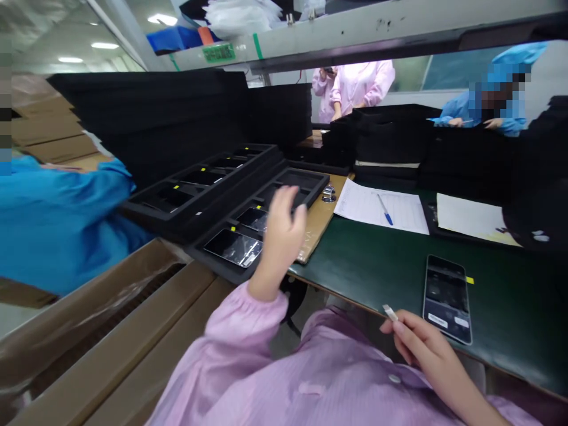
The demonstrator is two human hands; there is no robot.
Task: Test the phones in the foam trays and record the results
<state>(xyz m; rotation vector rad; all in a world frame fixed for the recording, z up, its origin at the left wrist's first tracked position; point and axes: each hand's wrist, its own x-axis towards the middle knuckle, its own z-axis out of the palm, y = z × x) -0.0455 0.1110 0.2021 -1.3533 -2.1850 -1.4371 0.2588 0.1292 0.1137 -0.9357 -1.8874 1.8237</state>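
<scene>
My left hand (pixel 283 236) is raised over the right edge of a black foam tray (pixel 222 222), its fingers apart and nothing visible in them. In that tray lie two dark, glossy phone-like devices; the nearer device (pixel 235 247) has a yellow tab, and my hand partly covers the other device (pixel 252 219). My right hand (pixel 419 340), low by the table's front edge, pinches a small white flat strip (pixel 390 312). To its right, a dark phone (pixel 447 302) with white labels and a yellow tab lies on the green table (pixel 368 260).
Another foam tray (pixel 199 177) with devices sits behind. A blue pen (pixel 385 210) rests on a paper sheet (pixel 359 204). Stacked black trays (pixel 386 133) stand at the back. Cardboard boxes (pixel 133 331) and a blue-sleeved person (pixel 66 219) are at left; other people work beyond.
</scene>
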